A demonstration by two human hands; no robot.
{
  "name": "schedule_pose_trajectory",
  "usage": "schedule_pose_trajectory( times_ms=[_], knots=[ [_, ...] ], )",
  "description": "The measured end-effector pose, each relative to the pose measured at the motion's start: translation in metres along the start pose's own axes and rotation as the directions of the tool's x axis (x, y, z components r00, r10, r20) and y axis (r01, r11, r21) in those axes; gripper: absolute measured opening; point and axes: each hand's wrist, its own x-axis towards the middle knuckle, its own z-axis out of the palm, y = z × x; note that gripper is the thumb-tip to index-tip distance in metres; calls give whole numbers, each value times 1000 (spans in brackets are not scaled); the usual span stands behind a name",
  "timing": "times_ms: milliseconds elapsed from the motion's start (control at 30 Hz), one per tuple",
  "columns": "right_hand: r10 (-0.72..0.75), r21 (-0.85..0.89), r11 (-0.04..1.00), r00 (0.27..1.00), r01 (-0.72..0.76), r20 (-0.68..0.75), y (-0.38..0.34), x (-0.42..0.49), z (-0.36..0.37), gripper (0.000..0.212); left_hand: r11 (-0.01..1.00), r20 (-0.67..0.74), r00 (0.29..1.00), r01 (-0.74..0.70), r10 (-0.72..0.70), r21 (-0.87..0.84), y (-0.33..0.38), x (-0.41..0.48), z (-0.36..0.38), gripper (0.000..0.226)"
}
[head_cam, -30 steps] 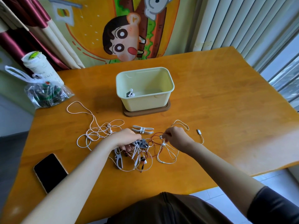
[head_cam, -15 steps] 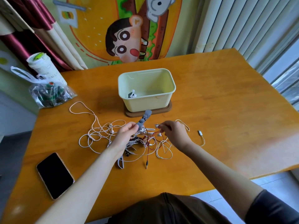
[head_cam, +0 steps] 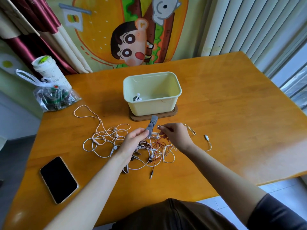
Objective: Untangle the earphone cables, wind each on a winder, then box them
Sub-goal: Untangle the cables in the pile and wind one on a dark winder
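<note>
pinching grey winder (head_cam: 152, 126) in left hand (head_cam: 132, 143) grip | right hand (head_cam: 174, 136) grip pinches white cable (head_cam: 192, 131)

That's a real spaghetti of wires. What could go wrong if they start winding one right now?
1. The right hand pinches a white cable that seems to run into the tangle with the red wires. Winding it on the grey winder held in the left hand could pull knots tighter.
2. Pulling may drag the whole pile, so a loose earbud or the jack plug could snag and strain its wire.
</note>
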Motion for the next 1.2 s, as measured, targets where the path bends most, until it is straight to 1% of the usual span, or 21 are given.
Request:
schedule_pose_trajectory(
  times_ms=[100,200,300,367,433,500,533,567,633,700,767,933,1100,1200],
  knots=[
    [2,13,1000,1000,-2,16,-1,-1,2,21,999,6,999,-39,39,17,-1,2,2,23],
    [-15,5,1000,999,15,31,-2,-1,3,20,994,-34,993,-110,110,-14,2,1,4,18],
    [-25,11,1000,999,24,32,-4,3,-3,20,986,-68,990,-131,124,-101,5,-1,5,14],
    [-41,2,999,999,41,4,-10,8,-10,21,988,-66,993,-109,102,-111,5,0,6,12],
    [-70,27,997,996,72,-58,-22,15,-17,20,993,-87,993,-85,78,-80,3,2,9,3],
    [-112,83,989,987,122,-119,-38,21,-22,19,995,-122,991,-59,49,-86,1,3,15,10],
    [-133,113,983,983,147,-125,-44,23,-23,19,993,-132,991,-52,37,-111,1,3,18,12],
    [-149,136,977,983,163,-108,-48,24,-22,19,988,-143,989,-50,28,-149,1,3,22,12],
    [-168,131,977,985,170,-27,-49,21,-18,20,962,-152,988,-49,8,-267,1,3,29,9],
    [-160,68,985,986,157,50,-39,16,-13,20,914,-143,989,-32,-28,-405,2,5,34,6],
    [-149,19,989,986,148,72,-29,12,-11,19,868,-133,988,-3,-73,-496,4,5,36,4],
    [-134,12,991,989,134,56,-22,7,-12,18,818,-111,984,49,-136,-573,7,1,40,6],
    [-164,22,986,986,164,-29,-25,5,-11,13,774,-107,980,64,-167,-630,11,-1,41,7],
    [-193,-12,981,978,192,-75,-26,2,-10,12,752,-106,979,65,-176,-656,14,-3,41,6]
  ],
)
